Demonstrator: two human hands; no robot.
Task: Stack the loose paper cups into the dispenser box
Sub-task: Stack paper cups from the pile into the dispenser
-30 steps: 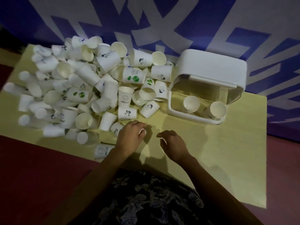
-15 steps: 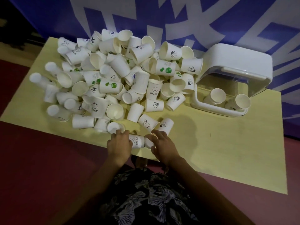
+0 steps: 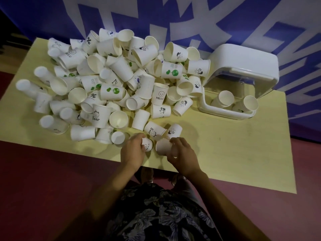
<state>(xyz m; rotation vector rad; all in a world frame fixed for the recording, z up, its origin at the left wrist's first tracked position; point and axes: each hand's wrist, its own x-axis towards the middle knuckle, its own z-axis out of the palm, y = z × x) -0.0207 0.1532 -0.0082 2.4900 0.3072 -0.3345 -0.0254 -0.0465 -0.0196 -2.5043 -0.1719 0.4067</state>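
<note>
A big heap of white paper cups (image 3: 111, 84) covers the left and middle of the yellow table (image 3: 225, 146). The white dispenser box (image 3: 243, 66) lies open at the right, with two cups (image 3: 225, 99) inside. Near the front edge, my left hand (image 3: 132, 150) grips a "HELLO" cup (image 3: 147, 145) lying on its side. My right hand (image 3: 180, 153) grips a plain cup (image 3: 162, 146), its mouth turned toward the other cup. A small gap separates the two cups.
A "Bear" cup (image 3: 154, 131) and another printed cup (image 3: 173, 131) lie just beyond my hands. The table's right front part is bare wood. A blue and white banner (image 3: 173, 18) hangs behind; red floor (image 3: 43, 180) lies in front.
My hands came back from the middle of the table to its front edge. Each took hold of a cup, and the two cups now sit slightly apart.
</note>
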